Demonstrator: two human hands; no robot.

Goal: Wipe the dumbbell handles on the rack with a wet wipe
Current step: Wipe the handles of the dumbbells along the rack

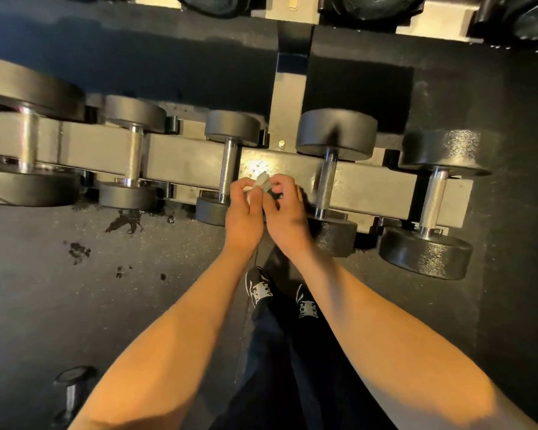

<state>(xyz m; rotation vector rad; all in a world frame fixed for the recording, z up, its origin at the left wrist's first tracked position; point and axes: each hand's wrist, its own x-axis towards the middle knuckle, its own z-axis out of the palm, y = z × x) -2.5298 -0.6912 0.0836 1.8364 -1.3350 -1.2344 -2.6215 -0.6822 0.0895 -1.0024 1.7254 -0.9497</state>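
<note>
Five black round-headed dumbbells with knurled steel handles lie across the grey steel rack [180,156], each spanning the rail so that its handle sits exposed on top and its heads hang off either side. That arrangement leaves every handle open to a wipe from above without lifting anything.

The person stands over the rack, and both bare forearms reach forward and converge just above the rail, between the middle dumbbell's handle [228,169] and the next handle to the right [326,184]. The left hand [242,212] and right hand [284,209] meet almost knuckle to knuckle, wrists angled inward. Between their fingertips sits a small crumpled white wet wipe [261,180]; both hands have their fingers curled in and pinch it, the left from one side and the right from the other. A darker scrap shows under the right fingers, too small to identify.

Held this way, in mid-air and touching no handle, the wipe seems to be getting folded, unfolded or bunched into a usable pad, not being rubbed on metal. The middle handle lies just beside the left hand, so it looks like the nearest candidate for wiping, though which handles are already clean cannot be told.

On the dark rubber floor [59,305] to the left are wet-looking dark splotches [125,223], and another small black dumbbell [70,394] lies near the lower edge. The person's black-and-white shoes [260,287] show beneath the arms.
</note>
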